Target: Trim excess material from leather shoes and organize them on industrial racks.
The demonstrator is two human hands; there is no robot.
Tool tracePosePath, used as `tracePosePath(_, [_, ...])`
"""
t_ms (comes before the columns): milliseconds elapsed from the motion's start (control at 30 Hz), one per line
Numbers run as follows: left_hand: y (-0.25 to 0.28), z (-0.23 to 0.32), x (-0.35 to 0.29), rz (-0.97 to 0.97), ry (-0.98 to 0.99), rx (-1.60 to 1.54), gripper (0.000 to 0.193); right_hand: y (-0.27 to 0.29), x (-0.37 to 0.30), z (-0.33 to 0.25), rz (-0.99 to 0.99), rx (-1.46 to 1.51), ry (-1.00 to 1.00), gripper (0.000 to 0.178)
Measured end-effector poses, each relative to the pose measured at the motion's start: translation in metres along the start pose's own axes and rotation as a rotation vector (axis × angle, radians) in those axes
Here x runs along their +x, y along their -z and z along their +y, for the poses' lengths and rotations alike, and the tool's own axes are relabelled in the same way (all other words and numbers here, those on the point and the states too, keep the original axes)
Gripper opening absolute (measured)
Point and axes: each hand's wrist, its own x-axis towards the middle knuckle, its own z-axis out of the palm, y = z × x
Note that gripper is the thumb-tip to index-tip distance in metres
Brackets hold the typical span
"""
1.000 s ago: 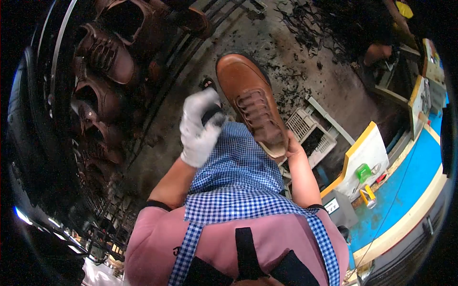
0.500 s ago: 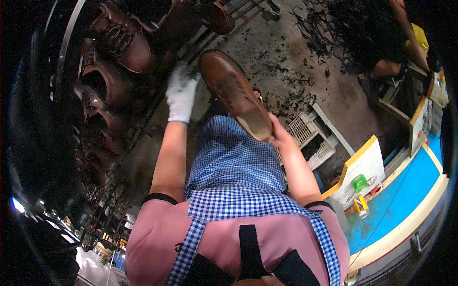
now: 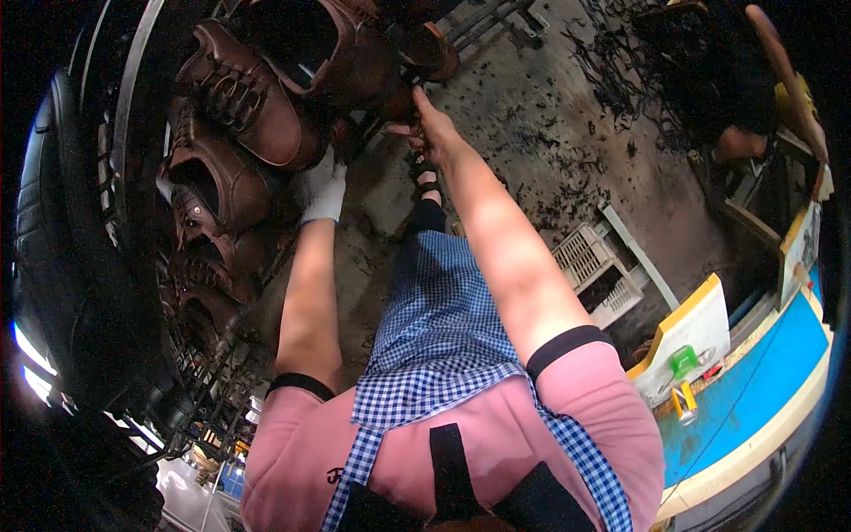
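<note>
Brown leather shoes crowd a dark rack at the upper left, among them a lace-up shoe (image 3: pixel 257 111) and a wide-mouthed shoe (image 3: pixel 355 58). In a white glove, my left hand (image 3: pixel 323 188) reaches up beside the lace-up shoe's toe; its fingers are blurred and partly lost in the shadow. My bare right hand (image 3: pixel 434 129) is stretched forward to the rack, close by the wide-mouthed shoe's lower end. Its fingers are spread apart, and I see nothing gripped in them. Whether it touches the shoe, I cannot tell.
More brown shoes (image 3: pixel 217 182) hang down the rack's left side. Dark scraps litter the floor (image 3: pixel 532 115). A pale plastic crate (image 3: pixel 585 257) stands right of my arm. Further right is a blue-topped bench (image 3: pixel 736 399) with a yellow-edged board (image 3: pixel 691 328). Another person's arm (image 3: pixel 784 71) shows at upper right.
The brown shoe in my right hand has left the space before me and cannot be told from those at the rack. My right arm has stretched forward and left; the gloved hand has moved slightly down.
</note>
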Motion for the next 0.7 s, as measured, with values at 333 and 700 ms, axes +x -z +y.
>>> tracePosePath(333, [0.092,0.116,-0.08,0.062,-0.088,-0.502,0.029,0.05,-0.133,0.057,-0.123,-0.05,-0.098,0.039])
tracePosePath(700, [0.111,0.177,-0.122,-0.325,-0.412,-1.015,0.031,0.097,-0.241,0.039,0.01,-0.148,-0.096,0.066])
